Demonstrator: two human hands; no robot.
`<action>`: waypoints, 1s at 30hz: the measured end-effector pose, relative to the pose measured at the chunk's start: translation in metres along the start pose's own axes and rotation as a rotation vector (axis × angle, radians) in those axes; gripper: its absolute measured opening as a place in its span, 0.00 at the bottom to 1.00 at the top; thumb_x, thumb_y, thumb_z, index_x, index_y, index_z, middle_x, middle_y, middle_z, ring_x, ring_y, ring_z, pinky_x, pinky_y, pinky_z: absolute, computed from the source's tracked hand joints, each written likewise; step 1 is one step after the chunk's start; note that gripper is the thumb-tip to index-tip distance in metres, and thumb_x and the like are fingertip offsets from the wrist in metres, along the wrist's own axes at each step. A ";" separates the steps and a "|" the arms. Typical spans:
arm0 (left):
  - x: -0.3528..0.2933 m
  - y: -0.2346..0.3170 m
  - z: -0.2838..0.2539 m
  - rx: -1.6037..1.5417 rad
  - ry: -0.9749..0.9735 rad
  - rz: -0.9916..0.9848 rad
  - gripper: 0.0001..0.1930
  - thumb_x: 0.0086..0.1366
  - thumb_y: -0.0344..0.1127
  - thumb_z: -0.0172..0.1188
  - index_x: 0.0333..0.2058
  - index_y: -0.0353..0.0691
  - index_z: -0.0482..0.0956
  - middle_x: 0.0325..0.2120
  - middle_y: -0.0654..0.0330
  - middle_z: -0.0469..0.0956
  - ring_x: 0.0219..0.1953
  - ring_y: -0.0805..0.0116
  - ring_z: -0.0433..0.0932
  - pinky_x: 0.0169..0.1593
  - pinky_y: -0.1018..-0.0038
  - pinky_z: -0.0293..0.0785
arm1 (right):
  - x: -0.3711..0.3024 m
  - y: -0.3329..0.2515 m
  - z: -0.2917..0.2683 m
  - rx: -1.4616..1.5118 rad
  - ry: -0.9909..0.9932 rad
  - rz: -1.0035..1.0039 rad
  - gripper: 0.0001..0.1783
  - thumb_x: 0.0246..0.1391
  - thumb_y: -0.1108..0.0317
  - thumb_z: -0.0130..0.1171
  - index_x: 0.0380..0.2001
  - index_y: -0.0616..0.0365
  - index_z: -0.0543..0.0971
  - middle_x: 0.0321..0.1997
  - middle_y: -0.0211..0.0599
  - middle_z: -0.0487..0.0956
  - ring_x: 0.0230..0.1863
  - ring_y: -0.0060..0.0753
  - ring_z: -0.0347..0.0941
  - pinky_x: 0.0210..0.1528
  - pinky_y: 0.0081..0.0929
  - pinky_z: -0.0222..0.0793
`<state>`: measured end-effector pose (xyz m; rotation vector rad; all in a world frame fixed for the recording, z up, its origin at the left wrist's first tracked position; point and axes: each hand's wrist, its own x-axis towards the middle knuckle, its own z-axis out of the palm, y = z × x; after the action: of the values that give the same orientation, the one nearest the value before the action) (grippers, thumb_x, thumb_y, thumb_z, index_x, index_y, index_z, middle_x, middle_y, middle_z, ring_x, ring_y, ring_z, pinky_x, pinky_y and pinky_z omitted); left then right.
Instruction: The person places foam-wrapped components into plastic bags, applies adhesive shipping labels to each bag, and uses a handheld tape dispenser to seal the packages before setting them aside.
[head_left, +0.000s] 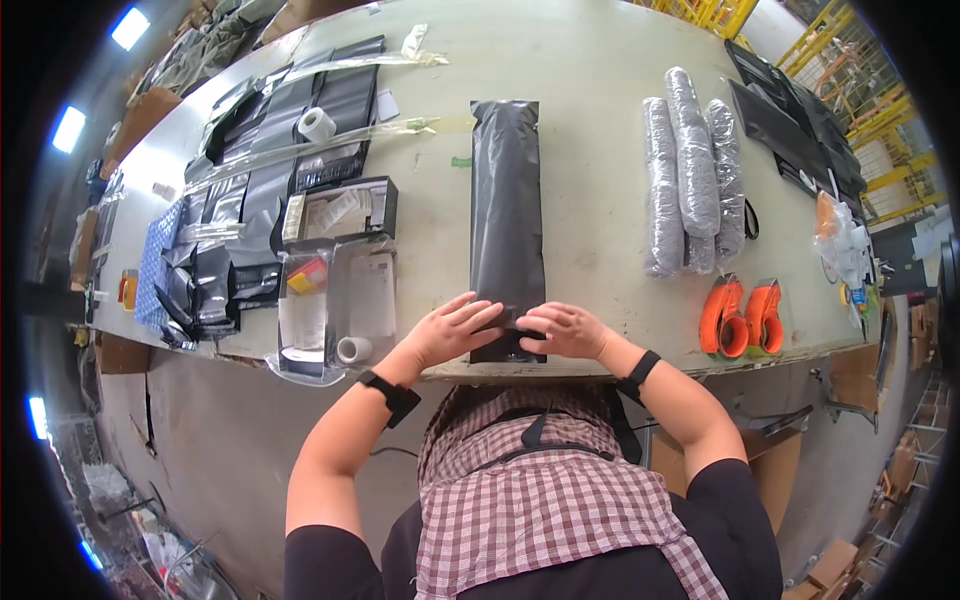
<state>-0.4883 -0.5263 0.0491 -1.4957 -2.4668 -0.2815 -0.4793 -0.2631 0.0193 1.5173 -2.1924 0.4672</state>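
Long black bag (pixel 506 215) flat and lengthwise on the counter (pixel 590 90), near end at the front edge; left hand (pixel 455 330) and right hand (pixel 562 330) pressing that end, fingers spread flat, gripping nothing; wrapped grey rolls (pixel 690 170) well right; two orange tape dispensers (pixel 742 318) near the right wrist.
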 end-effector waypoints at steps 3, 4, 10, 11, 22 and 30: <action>0.002 -0.010 0.013 -0.080 0.085 0.097 0.11 0.45 0.34 0.61 0.31 0.49 0.78 0.43 0.64 0.71 0.46 0.67 0.71 0.51 0.69 0.70 | 0.006 -0.003 -0.006 0.049 -0.026 -0.001 0.06 0.42 0.70 0.54 0.28 0.51 0.73 0.44 0.26 0.71 0.49 0.28 0.66 0.52 0.25 0.66; 0.007 -0.007 0.010 -0.157 0.118 0.094 0.09 0.45 0.34 0.62 0.29 0.46 0.78 0.41 0.64 0.72 0.44 0.67 0.72 0.50 0.70 0.70 | 0.006 -0.002 -0.013 0.150 -0.022 0.092 0.06 0.42 0.71 0.54 0.28 0.53 0.72 0.42 0.27 0.72 0.48 0.29 0.67 0.51 0.25 0.67; 0.057 0.002 -0.048 -0.459 0.504 -0.156 0.04 0.51 0.21 0.52 0.26 0.37 0.71 0.31 0.56 0.78 0.37 0.55 0.76 0.47 0.64 0.71 | 0.042 -0.001 -0.074 0.335 0.444 0.521 0.07 0.45 0.79 0.58 0.26 0.59 0.70 0.35 0.35 0.79 0.38 0.39 0.75 0.43 0.31 0.72; 0.071 0.002 -0.065 -0.448 0.589 -0.172 0.03 0.53 0.21 0.52 0.26 0.37 0.69 0.31 0.54 0.78 0.36 0.53 0.76 0.46 0.61 0.70 | 0.054 0.003 -0.088 0.330 0.448 0.520 0.07 0.45 0.79 0.58 0.26 0.59 0.70 0.35 0.35 0.79 0.38 0.39 0.75 0.43 0.31 0.72; 0.093 0.003 -0.013 -1.037 0.688 -1.085 0.16 0.67 0.38 0.47 0.23 0.34 0.69 0.17 0.73 0.61 0.22 0.84 0.56 0.25 0.83 0.55 | 0.064 0.030 -0.056 0.290 0.395 1.355 0.16 0.57 0.59 0.49 0.20 0.59 0.72 0.15 0.42 0.71 0.15 0.43 0.67 0.19 0.34 0.61; 0.053 0.028 0.067 -0.519 0.402 -1.257 0.14 0.63 0.39 0.48 0.25 0.33 0.67 0.17 0.51 0.69 0.20 0.52 0.65 0.28 0.63 0.64 | 0.035 0.008 0.027 0.244 -0.006 1.565 0.18 0.57 0.60 0.46 0.45 0.63 0.66 0.21 0.48 0.77 0.27 0.51 0.75 0.29 0.42 0.69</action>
<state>-0.4948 -0.4494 0.0022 0.2645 -2.6814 -1.3207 -0.5014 -0.3016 0.0142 -0.4730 -2.9535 1.1376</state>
